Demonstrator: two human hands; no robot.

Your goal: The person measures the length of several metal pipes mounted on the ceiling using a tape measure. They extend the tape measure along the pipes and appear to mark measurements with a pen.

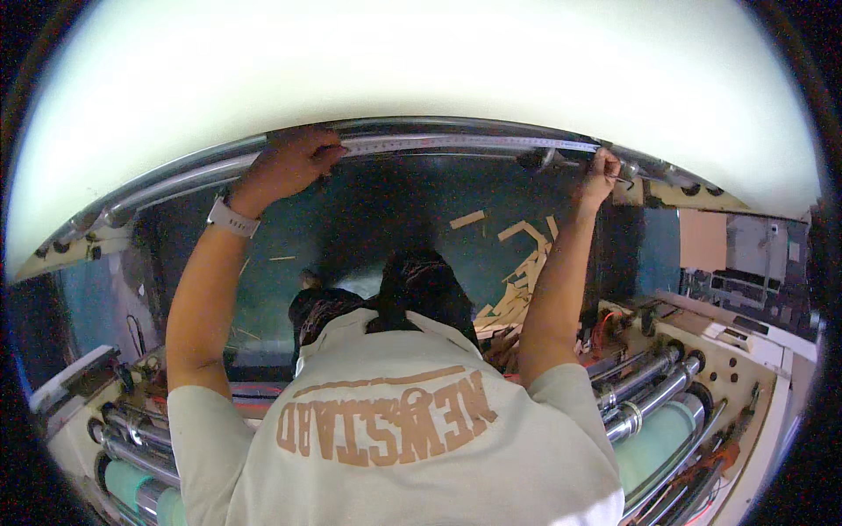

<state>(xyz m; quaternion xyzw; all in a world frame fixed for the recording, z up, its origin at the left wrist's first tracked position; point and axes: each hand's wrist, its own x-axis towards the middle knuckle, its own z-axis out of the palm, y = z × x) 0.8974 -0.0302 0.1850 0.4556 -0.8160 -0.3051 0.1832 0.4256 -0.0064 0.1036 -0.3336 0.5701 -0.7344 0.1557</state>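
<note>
A pale measuring tape (474,141) runs stretched out from side to side, along a metal roller (175,184) under a large white curved surface (421,61). At the tape's left end, my left hand (294,165) is closed with thumb and fingers pinched; the fingertips are partly in shadow. My right hand (602,177) pinches the other end. A thin dark piece (624,183) sticks out beside the right fingers; I cannot tell what it is. A watch with a light strap (233,217) is on my left wrist.
Flat tan strips (522,285) lie scattered on the dark green floor (368,210) below my arms. Machinery with shiny rollers (653,399) and a green roller (658,438) stands at the lower right; similar rollers (132,478) are at the lower left.
</note>
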